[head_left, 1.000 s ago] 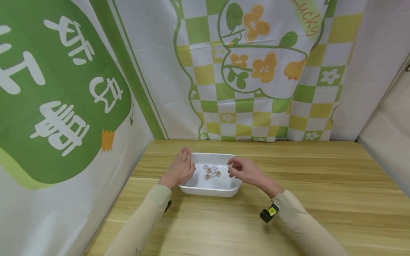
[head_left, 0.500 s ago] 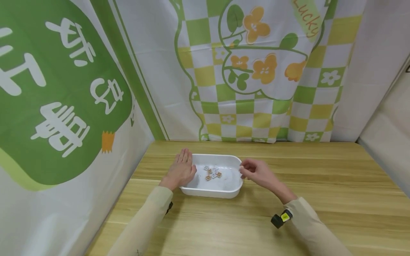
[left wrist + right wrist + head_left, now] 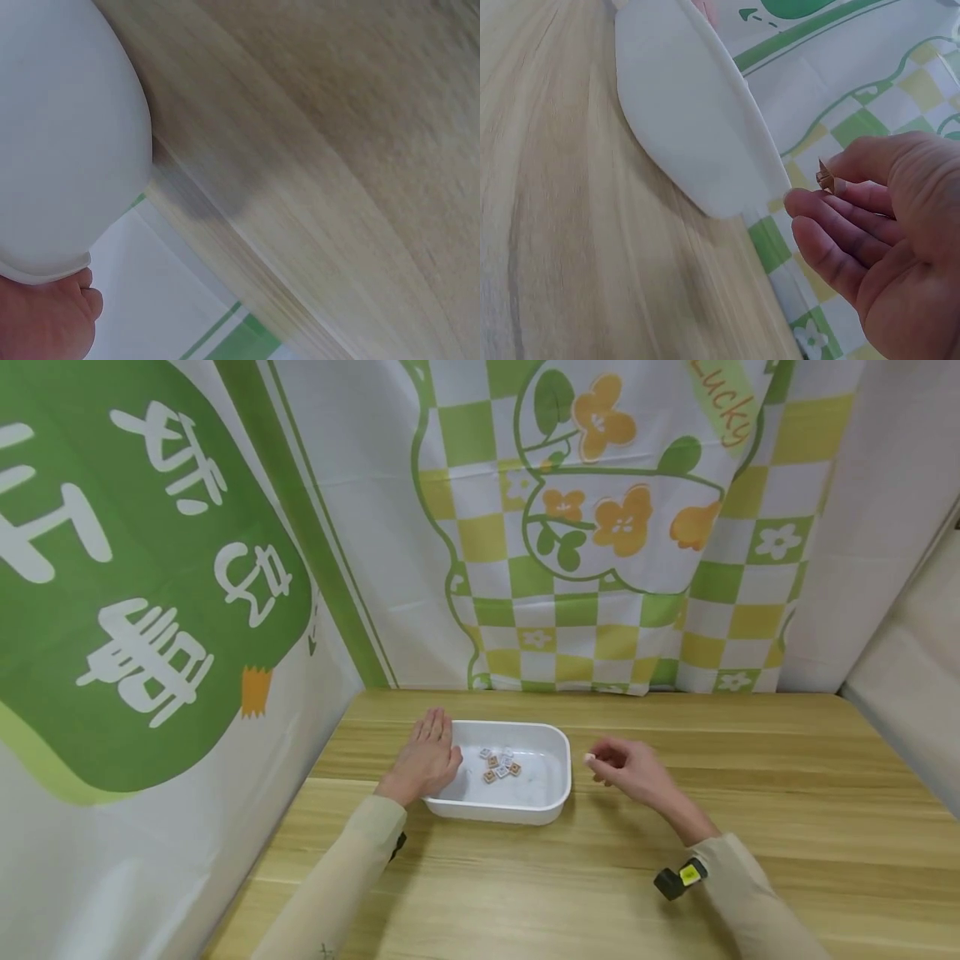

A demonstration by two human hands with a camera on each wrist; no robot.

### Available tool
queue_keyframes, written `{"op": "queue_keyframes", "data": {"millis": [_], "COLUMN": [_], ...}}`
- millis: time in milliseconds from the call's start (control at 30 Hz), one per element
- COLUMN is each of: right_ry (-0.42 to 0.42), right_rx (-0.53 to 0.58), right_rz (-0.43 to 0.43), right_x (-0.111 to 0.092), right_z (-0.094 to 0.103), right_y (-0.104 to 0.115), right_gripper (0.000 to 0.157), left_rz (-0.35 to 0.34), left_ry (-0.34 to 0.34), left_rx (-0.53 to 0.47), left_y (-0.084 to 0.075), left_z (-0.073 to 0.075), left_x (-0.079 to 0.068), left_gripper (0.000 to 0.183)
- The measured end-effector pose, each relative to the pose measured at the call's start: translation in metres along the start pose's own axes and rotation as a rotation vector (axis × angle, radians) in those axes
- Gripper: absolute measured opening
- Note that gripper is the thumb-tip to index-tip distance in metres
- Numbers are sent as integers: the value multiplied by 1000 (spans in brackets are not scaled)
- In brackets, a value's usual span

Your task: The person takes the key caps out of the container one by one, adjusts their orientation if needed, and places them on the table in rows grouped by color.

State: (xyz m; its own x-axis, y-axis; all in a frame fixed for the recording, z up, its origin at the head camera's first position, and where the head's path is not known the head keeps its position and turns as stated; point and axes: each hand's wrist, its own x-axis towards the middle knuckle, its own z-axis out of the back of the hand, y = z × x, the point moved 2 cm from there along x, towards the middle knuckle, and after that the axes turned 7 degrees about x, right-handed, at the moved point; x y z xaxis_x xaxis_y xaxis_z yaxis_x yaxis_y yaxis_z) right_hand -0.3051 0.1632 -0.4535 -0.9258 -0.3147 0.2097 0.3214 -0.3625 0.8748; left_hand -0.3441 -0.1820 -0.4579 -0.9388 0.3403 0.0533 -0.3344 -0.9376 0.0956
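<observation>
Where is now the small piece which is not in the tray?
In the head view, the small piece is pinched by the right hand, just beyond the right end of the white tray.

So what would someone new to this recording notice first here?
Probably the big green panel with white characters at the head view's left, and the green-and-yellow checked cloth hanging behind the table. In front of that cloth sits a white tray, square pieces in white and tan clustered inside and the left hand at its left end. Just off the tray's right end, the right hand pinches a small piece.
</observation>
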Motion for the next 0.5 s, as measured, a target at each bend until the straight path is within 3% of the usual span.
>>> {"op": "queue_keyframes", "data": {"millis": [167,500], "right_ry": [27,2], "right_rx": [-28,-234], "right_rz": [-25,-5], "right_x": [-3,-9], "right_z": [5,21], "right_y": [-10,-30], "right_gripper": [21,14], "left_rz": [0,4], "left_ry": [5,15], "left_rx": [-2,-8], "left_y": [0,2], "left_z": [-1,-3], "left_x": [1,2], "left_gripper": [63,64]}}
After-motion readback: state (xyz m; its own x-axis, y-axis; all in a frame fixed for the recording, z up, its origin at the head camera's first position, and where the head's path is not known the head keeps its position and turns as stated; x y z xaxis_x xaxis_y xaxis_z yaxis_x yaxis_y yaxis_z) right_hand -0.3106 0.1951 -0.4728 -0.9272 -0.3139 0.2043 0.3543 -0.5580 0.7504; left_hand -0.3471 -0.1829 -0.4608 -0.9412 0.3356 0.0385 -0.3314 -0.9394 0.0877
